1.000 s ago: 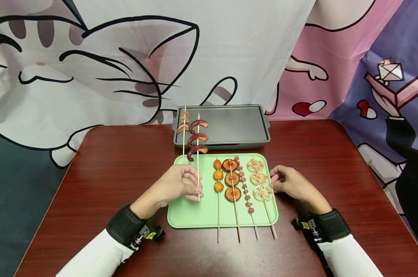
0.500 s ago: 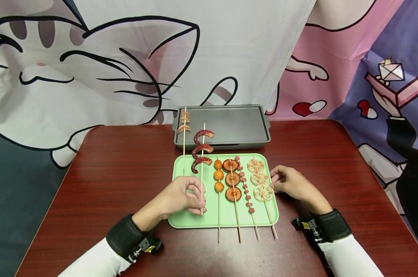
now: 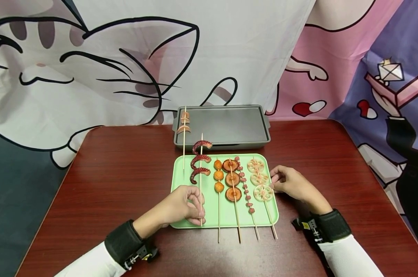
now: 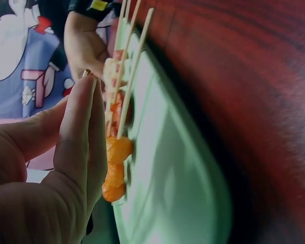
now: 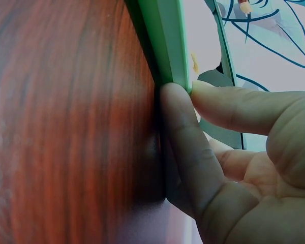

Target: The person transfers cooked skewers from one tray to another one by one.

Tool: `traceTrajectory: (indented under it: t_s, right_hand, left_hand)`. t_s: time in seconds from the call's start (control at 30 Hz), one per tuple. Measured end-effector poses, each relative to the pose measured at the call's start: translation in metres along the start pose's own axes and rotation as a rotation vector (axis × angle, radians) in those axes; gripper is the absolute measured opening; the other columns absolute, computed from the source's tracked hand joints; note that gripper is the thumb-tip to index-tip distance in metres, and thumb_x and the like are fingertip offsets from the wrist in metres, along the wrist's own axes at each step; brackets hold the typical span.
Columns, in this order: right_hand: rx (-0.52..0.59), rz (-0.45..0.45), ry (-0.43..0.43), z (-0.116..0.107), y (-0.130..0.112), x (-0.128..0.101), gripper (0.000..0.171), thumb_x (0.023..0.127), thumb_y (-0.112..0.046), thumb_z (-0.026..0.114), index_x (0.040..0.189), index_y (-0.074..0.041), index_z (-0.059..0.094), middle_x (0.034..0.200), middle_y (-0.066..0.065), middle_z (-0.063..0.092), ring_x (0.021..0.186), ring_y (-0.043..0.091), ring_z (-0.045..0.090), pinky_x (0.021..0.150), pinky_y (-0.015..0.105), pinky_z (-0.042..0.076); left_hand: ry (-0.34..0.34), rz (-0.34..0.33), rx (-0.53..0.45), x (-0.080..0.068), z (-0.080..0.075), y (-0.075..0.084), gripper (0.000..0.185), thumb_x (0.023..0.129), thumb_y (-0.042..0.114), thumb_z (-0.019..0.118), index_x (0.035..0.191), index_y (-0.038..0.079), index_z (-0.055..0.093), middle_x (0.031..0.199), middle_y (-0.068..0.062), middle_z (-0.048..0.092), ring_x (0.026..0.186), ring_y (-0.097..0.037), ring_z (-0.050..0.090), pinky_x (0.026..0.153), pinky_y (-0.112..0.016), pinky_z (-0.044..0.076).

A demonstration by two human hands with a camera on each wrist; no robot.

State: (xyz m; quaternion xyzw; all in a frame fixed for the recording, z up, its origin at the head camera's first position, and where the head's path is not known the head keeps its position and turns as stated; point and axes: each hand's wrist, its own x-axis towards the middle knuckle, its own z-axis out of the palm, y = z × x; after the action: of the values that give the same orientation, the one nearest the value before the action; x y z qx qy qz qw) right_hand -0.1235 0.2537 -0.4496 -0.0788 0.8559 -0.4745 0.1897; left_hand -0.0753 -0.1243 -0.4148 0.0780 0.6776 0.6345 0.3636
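Dark red wooden table spreads wide. Far edge: a grey rectangular metal baking tray, one sausage-slice skewer lying along its left side, stick poking off the near rim. Behind hangs a cartoon cat-print fabric backdrop, white, turning pink and purple at right.

Six skewers, two trays
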Motion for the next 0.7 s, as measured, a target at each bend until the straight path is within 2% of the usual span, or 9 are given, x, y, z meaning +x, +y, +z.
traceTrajectory:
  t_s: [0.23, 0.7]
  right_hand:
    - [0.003, -0.002, -0.002, 0.000, 0.001, 0.000, 0.032, 0.091, -0.001, 0.073, 0.118, 0.009, 0.061, 0.095, 0.014, 0.065, 0.079, 0.014, 0.062, 0.065, 0.022, 0.057]
    - [0.013, 0.003, -0.012, 0.000, 0.001, 0.001, 0.031, 0.092, 0.000, 0.072, 0.118, 0.010, 0.060, 0.096, 0.015, 0.064, 0.081, 0.015, 0.062, 0.067, 0.022, 0.059]
  left_hand:
    - [-0.005, -0.049, -0.031, -0.004, 0.007, -0.007, 0.025, 0.085, -0.021, 0.068, 0.102, -0.017, 0.050, 0.080, -0.014, 0.062, 0.072, -0.028, 0.076, 0.071, -0.041, 0.067]
    - [-0.004, -0.070, -0.047, -0.008, 0.014, -0.018, 0.024, 0.083, -0.022, 0.069, 0.098, -0.013, 0.053, 0.080, -0.015, 0.063, 0.072, -0.028, 0.076, 0.071, -0.039, 0.067]
